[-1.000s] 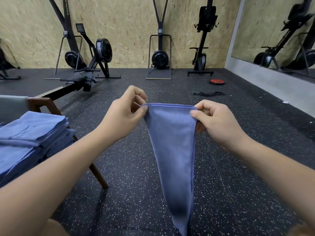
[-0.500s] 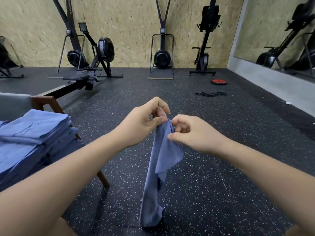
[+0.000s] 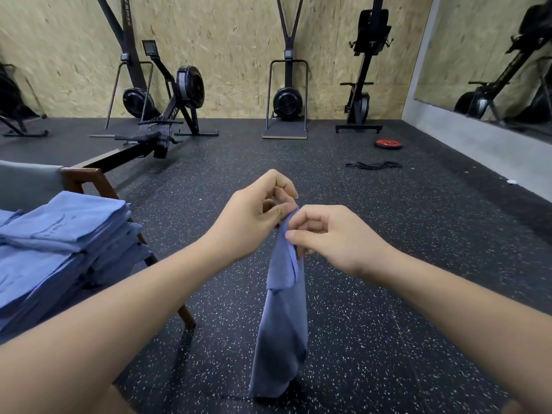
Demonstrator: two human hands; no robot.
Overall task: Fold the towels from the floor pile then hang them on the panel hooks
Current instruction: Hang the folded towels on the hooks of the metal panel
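Towel point(image 3: 282, 324) hangs folded lengthwise, straight down from both hands. Left hand point(image 3: 254, 216) pinches its top edge; right hand point(image 3: 331, 237), touching the left, pinches the same edge just beside it. Folded stack point(image 3: 59, 234) sits well left of the left hand on a chair point(image 3: 86, 180).

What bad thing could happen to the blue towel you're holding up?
The left hand and right hand pinch only the top of the towel, so it might slip onto the floor. It hangs bunched, with a flap turned over, so the fold may come out crooked. Its bottom end hangs low and could pick up floor dirt.
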